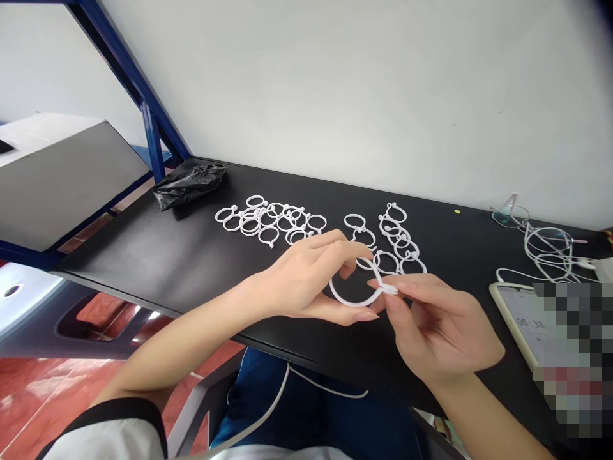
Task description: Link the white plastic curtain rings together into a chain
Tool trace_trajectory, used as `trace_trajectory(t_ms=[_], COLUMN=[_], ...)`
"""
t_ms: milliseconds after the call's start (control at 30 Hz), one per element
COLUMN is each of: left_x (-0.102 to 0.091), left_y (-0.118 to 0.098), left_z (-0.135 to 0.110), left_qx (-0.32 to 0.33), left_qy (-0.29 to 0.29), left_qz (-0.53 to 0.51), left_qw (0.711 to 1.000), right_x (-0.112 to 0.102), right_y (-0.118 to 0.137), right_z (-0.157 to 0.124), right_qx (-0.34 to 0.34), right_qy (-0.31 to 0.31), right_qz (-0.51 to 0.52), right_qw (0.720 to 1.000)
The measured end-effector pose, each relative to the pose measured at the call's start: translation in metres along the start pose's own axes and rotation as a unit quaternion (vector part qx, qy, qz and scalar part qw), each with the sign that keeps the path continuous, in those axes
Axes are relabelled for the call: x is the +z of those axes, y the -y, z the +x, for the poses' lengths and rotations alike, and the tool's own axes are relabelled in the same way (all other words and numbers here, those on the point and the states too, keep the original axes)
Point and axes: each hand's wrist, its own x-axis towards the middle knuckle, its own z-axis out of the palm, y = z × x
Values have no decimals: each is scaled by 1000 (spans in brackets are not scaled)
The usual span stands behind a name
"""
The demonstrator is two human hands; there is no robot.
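Held up over the black table is a white plastic ring (353, 304) with a small clasp at its right side. My left hand (313, 278) curls round the ring's left part, with fingertips at the upper edge and the thumb below. The thumb and fingers of my right hand (443, 322) pinch the clasp end; whether the clasp is fastened I cannot tell. Beyond my hands lies a smaller group of similar rings (405, 246), partly hidden by the fingers. A denser pile of rings (258, 220) rests farther left, some overlapping.
A crumpled black plastic bag (189, 185) lies on the table (201, 275) at the back left. On the right are a phone (517, 319) with a timer showing, a tangled white cable (541, 255) and eyeglasses (510, 217). A blue metal frame (152, 140) rises at left.
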Motion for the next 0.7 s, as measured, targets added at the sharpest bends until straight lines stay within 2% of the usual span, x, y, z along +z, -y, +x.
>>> trace_trajectory(t_ms=[533,700], left_x=[0,1], left_y=[-1,-1], left_z=[0,2], left_qx=[4,21], left_qy=[0,-23], left_qz=[9,62], left_qw=[1000,998], right_x=[1,1], right_y=[3,3], right_z=[4,5], right_qx=[-4,-2], right_qy=[-5,-7], right_qz=[-19,-22], right_qw=[1000,1000])
